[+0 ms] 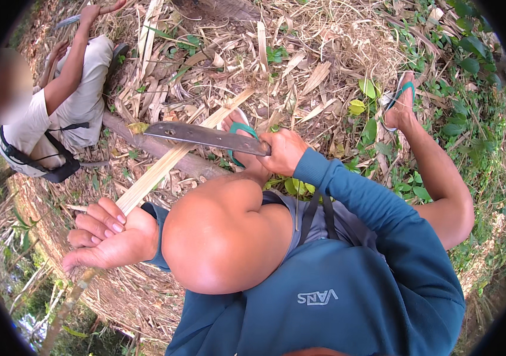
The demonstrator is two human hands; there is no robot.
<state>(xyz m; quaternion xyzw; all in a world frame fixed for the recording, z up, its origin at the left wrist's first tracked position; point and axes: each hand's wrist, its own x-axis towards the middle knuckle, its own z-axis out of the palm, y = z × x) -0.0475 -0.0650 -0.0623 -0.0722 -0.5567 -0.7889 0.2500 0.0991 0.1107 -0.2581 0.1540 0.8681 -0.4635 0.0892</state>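
My left hand (113, 234) is turned palm up, its fingers curled round the near end of a long pale flat strip (158, 170) that looks like split bamboo or wood. From there the strip slants up and right across a log toward my sandalled foot (242, 132). The machete (205, 136) is gripped in my right hand (285, 152), whose closed fingers hide most of the handle. Its dark, broad blade points left and lies across the strip, above my bent knee (223, 237). Whether the edge bites into the strip I cannot tell.
A log (152, 145) lies on the ground under the strip. Dry leaves and shavings (318, 77) litter the slope, with green plants (470, 118) at the right. Another person (57, 107) sits at the upper left, wearing pale clothes and a dark strapped bag.
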